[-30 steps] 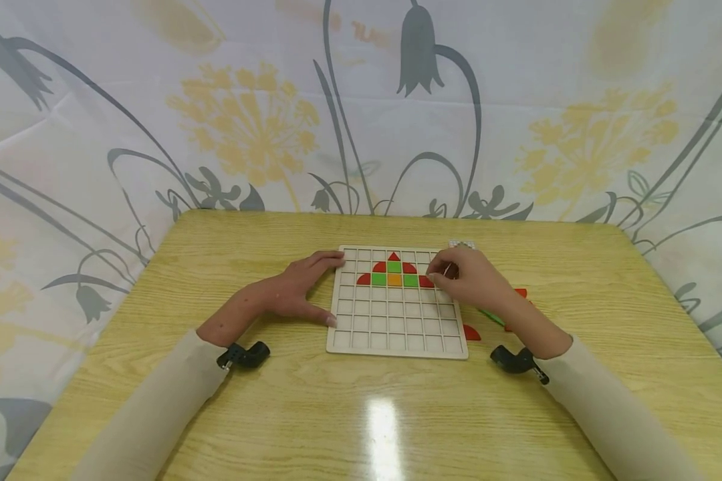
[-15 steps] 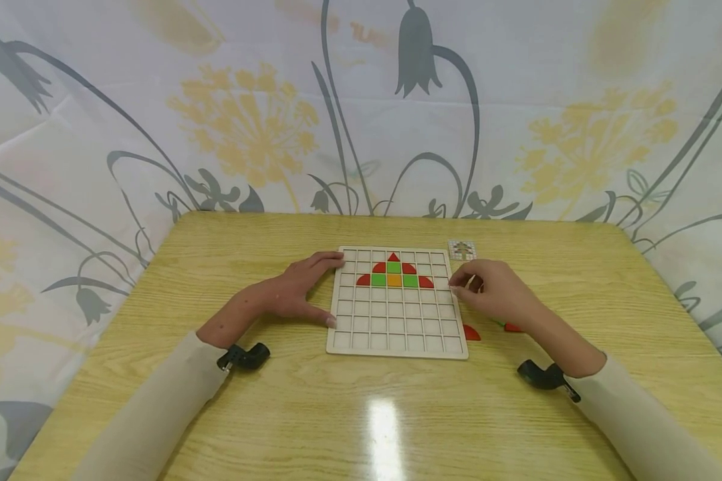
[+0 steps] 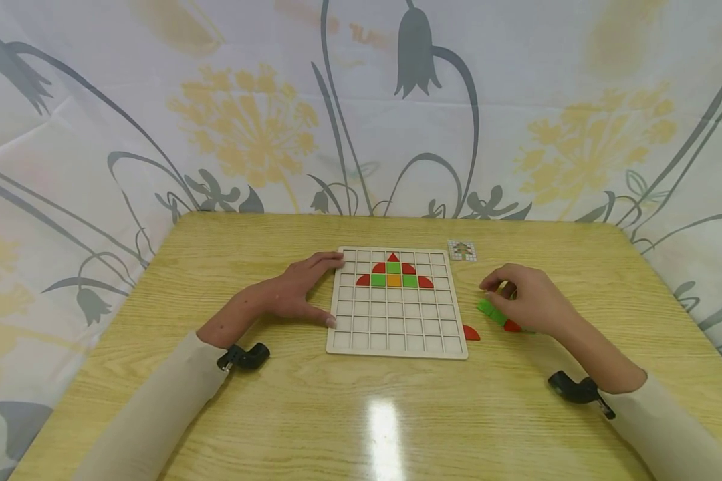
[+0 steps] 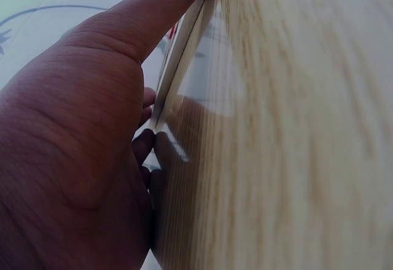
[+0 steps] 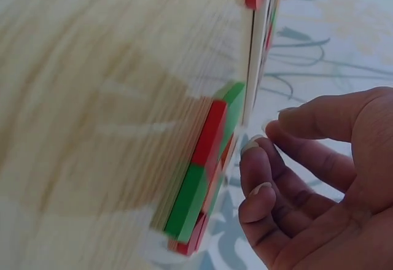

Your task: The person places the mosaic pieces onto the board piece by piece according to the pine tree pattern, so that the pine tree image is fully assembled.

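Note:
A pale wooden grid board (image 3: 397, 327) lies on the table. Set in its upper rows are a red triangle (image 3: 394, 257), red quarter-round pieces (image 3: 425, 282), green squares (image 3: 394, 267) and an orange square (image 3: 394, 280). My left hand (image 3: 291, 290) rests at the board's left edge, thumb and fingers spread along it. To the right of the board, my right hand (image 3: 526, 297) hovers over a small pile of green pieces (image 3: 493, 310) and red pieces (image 3: 513, 326), partly hiding it. Its fingers are loosely bent, with nothing visible between the tips in the right wrist view.
A small card (image 3: 462, 250) with a printed tree pattern lies beyond the board's upper right corner. One loose red piece (image 3: 471, 333) sits against the board's lower right edge. The wooden table (image 3: 277, 414) meets a flower-printed cloth (image 3: 361, 133) at its back.
My right hand has moved off the board, rightward to above the loose pieces, uncovering the red piece at the row's right end and the card. The left hand has stayed put.

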`<action>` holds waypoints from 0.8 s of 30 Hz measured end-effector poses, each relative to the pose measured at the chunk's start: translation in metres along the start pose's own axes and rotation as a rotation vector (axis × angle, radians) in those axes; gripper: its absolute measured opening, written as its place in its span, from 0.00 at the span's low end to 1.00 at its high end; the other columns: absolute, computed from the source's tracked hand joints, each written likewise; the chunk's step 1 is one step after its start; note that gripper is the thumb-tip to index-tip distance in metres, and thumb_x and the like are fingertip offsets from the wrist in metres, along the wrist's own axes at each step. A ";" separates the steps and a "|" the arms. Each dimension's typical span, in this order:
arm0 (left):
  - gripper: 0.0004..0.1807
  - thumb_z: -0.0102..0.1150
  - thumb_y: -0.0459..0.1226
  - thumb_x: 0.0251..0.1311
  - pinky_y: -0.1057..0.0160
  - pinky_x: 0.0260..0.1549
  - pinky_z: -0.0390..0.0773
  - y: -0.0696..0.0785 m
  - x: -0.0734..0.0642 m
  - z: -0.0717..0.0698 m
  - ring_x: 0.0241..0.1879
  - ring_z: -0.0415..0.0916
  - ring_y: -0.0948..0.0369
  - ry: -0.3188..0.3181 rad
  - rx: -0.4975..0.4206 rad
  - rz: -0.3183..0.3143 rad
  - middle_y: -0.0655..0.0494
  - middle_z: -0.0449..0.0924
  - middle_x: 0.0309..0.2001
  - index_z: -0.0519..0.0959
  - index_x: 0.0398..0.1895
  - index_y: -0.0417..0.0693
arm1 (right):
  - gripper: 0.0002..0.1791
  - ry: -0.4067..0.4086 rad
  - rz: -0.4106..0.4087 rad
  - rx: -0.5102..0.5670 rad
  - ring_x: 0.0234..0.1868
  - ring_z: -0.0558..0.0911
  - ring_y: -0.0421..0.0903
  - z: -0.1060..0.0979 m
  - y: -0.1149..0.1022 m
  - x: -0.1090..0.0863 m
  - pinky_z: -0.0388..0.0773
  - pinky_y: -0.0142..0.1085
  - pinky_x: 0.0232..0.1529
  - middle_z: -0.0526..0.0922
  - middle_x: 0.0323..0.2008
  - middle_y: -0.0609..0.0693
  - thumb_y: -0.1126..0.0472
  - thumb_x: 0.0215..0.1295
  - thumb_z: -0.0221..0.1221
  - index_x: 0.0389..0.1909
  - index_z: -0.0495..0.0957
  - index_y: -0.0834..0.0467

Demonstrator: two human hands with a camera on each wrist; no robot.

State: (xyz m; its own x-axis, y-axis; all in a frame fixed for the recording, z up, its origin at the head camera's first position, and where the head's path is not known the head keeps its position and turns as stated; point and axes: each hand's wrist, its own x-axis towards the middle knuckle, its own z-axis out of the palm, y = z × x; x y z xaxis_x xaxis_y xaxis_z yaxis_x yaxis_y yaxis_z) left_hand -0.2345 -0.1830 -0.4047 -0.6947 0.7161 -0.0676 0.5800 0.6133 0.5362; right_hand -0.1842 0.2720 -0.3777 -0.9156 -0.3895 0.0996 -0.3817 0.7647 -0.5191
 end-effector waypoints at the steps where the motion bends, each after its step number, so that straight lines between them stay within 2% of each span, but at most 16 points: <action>1: 0.62 0.78 0.56 0.58 0.33 0.76 0.51 0.000 0.000 0.000 0.84 0.43 0.42 0.001 0.000 0.002 0.48 0.42 0.86 0.51 0.86 0.45 | 0.07 0.002 0.007 0.001 0.36 0.83 0.45 -0.002 0.002 -0.002 0.81 0.37 0.35 0.87 0.44 0.54 0.68 0.71 0.66 0.47 0.88 0.61; 8: 0.61 0.77 0.56 0.59 0.33 0.76 0.52 -0.001 0.001 0.000 0.84 0.43 0.42 0.003 0.003 0.005 0.48 0.42 0.86 0.51 0.86 0.45 | 0.09 0.024 0.077 -0.017 0.37 0.82 0.46 -0.011 0.018 -0.013 0.79 0.36 0.33 0.86 0.47 0.56 0.67 0.72 0.65 0.49 0.88 0.61; 14: 0.61 0.77 0.57 0.59 0.32 0.75 0.52 -0.001 0.001 0.000 0.83 0.44 0.40 0.007 0.002 0.018 0.46 0.42 0.86 0.51 0.86 0.44 | 0.08 0.044 0.087 -0.042 0.36 0.83 0.46 -0.018 0.032 -0.017 0.78 0.34 0.33 0.86 0.46 0.57 0.68 0.72 0.65 0.48 0.88 0.62; 24: 0.62 0.78 0.56 0.58 0.34 0.76 0.52 -0.001 0.001 0.001 0.84 0.44 0.43 -0.002 -0.003 0.008 0.49 0.42 0.86 0.50 0.86 0.45 | 0.12 -0.021 0.118 -0.029 0.36 0.85 0.46 -0.023 0.045 -0.016 0.80 0.35 0.34 0.86 0.47 0.59 0.63 0.74 0.66 0.52 0.87 0.64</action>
State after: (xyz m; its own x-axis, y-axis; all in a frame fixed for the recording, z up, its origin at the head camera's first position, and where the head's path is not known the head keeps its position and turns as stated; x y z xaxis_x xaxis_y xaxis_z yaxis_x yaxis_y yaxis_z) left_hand -0.2355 -0.1822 -0.4063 -0.6890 0.7218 -0.0654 0.5843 0.6065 0.5393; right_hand -0.1897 0.3241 -0.3830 -0.9515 -0.3068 0.0213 -0.2756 0.8201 -0.5014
